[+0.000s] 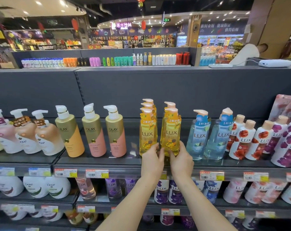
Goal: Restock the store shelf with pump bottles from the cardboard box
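The yellow pump bottle (172,135) stands at the front of its row on the shelf (121,164), just below the frame's centre. Full of clear liquid, it is probably weighty, and its smooth plastic looks rigid and slick. The pump head would make a poor handle, so the wide lower body is the place to hold it. The left hand (152,158) and right hand (181,160) both do so — fingers (182,145) curled round its base from either side. A second yellow row (148,135) stands just left, blue bottles (198,139) right.
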Demonstrator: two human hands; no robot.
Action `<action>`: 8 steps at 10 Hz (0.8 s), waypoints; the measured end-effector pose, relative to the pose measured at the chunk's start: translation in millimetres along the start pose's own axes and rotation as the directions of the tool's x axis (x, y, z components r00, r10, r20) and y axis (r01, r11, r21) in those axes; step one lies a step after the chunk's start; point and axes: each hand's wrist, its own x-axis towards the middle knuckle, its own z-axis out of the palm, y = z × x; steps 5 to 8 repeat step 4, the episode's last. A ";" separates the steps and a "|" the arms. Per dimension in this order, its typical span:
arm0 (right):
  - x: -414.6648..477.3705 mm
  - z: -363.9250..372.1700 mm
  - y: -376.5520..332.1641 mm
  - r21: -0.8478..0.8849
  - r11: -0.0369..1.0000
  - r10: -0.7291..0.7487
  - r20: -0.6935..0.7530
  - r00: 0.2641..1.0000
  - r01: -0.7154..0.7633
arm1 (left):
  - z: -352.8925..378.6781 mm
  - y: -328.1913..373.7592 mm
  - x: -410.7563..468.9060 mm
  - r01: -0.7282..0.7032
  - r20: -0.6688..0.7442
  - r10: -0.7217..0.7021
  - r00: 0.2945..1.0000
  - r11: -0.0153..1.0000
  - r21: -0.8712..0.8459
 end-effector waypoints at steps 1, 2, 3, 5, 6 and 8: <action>0.7 0.8 -1.3 -0.021 1.000 0.006 -0.002 1.000 -0.006 | -5.1 -3.2 -1.4 -0.026 -0.001 0.026 1.000 1.000 0.005; 1.6 0.2 -1.9 -0.011 1.000 0.027 0.011 1.000 -0.027 | -8.8 -6.4 -0.9 -0.065 0.020 0.064 0.998 0.998 0.026; 1.7 0.7 2.8 0.029 0.999 0.020 0.035 0.999 -0.021 | -12.4 -16.6 -5.6 -0.079 0.054 0.078 0.995 0.997 0.001; 2.2 -3.5 1.9 0.021 0.995 0.099 0.046 0.994 -0.100 | -22.9 -24.6 -11.0 -0.112 0.083 0.106 0.991 0.992 0.066; 2.2 -3.5 1.9 0.021 0.995 0.099 0.046 0.994 -0.100 | -22.9 -24.6 -11.0 -0.112 0.083 0.106 0.991 0.992 0.066; 2.2 -3.5 1.9 0.021 0.995 0.099 0.046 0.994 -0.100 | -22.9 -24.6 -11.0 -0.112 0.083 0.106 0.991 0.992 0.066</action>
